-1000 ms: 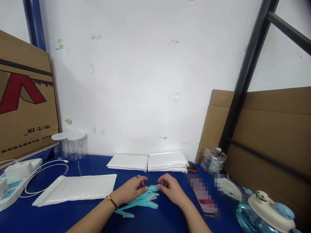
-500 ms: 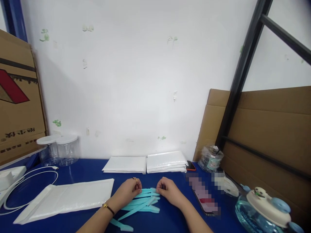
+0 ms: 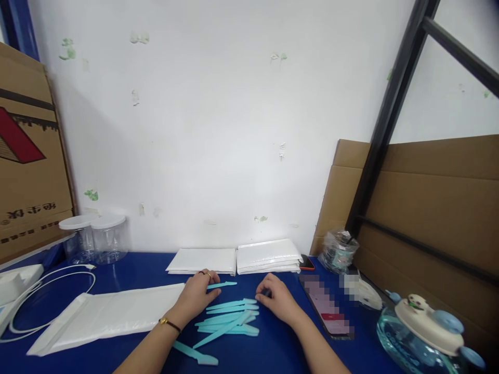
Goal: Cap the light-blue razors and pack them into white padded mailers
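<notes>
Several flat turquoise sticks (image 3: 228,323) lie loosely stacked on the blue table between my forearms. A single turquoise stick (image 3: 226,284) is farther back, its left end under the fingers of my left hand (image 3: 201,291), which has a ring and is closed on it. Another stick (image 3: 198,356) lies nearer me, partly behind my left forearm. My right hand (image 3: 273,296) is just right of the pile, its fingers curled beside the stick ends; a small dark spot shows between thumb and fingers, too unclear to name.
A long white padded envelope (image 3: 113,317) lies at left. Folded white envelopes (image 3: 268,256) are along the wall. At right are a phone (image 3: 327,309), a wrapped jar (image 3: 339,253) and a blue bottle (image 3: 419,332); clear jars (image 3: 110,241) and a cable (image 3: 31,296) are at left.
My left hand has moved back and left from the pile, with one stick now apart at its fingers. My right hand has shifted slightly right.
</notes>
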`<state>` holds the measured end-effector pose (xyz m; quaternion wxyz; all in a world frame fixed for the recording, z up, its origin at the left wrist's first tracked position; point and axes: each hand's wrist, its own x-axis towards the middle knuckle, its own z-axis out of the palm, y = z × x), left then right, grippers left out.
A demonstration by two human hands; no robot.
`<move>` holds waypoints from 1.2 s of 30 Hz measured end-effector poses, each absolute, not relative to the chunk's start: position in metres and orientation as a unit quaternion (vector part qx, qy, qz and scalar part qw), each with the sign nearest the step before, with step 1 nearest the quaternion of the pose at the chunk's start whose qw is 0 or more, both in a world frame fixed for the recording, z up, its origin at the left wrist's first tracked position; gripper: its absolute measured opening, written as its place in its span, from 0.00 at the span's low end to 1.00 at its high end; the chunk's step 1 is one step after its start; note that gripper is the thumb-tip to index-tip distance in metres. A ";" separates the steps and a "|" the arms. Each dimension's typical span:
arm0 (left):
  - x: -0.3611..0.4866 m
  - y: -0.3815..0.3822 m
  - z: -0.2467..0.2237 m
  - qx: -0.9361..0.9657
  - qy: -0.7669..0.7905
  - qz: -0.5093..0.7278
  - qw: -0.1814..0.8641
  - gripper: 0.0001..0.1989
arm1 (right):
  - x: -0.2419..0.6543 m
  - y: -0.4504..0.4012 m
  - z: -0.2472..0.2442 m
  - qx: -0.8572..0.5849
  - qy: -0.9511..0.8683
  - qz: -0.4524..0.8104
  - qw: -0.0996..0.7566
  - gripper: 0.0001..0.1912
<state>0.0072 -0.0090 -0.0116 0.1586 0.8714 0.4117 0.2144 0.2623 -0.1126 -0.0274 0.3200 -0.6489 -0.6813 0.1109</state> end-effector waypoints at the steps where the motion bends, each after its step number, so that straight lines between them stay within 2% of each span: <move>1: 0.009 -0.012 -0.012 0.877 0.395 0.203 0.181 0.10 | 0.257 -0.112 -0.027 -0.648 -0.687 0.115 0.309 0.03; 4: 0.014 -0.019 -0.012 0.890 0.366 0.157 0.220 0.10 | 0.245 -0.111 -0.025 -0.656 -0.688 0.119 0.285 0.03; 9: 0.018 -0.021 -0.010 0.893 0.379 0.108 0.219 0.09 | 0.243 -0.112 -0.019 -0.654 -0.697 0.133 0.264 0.02; 14: 0.013 -0.016 -0.002 0.889 0.398 0.143 0.177 0.08 | 0.260 -0.113 -0.019 -0.654 -0.687 0.135 0.286 0.01; 20: 0.011 -0.016 0.001 0.884 0.368 0.204 0.204 0.10 | 0.269 -0.111 -0.022 -0.639 -0.678 0.157 0.328 0.02; 25: 0.017 -0.019 0.003 0.900 0.349 0.181 0.187 0.09 | 0.259 -0.111 -0.019 -0.624 -0.691 0.162 0.327 0.02; 32: -0.006 0.003 -0.001 0.880 0.430 0.138 0.147 0.07 | 0.277 -0.110 -0.025 -0.668 -0.662 0.143 0.308 0.03; 36: -0.008 0.002 -0.003 0.872 0.441 0.172 0.127 0.09 | 0.276 -0.113 -0.020 -0.704 -0.631 0.091 0.311 0.02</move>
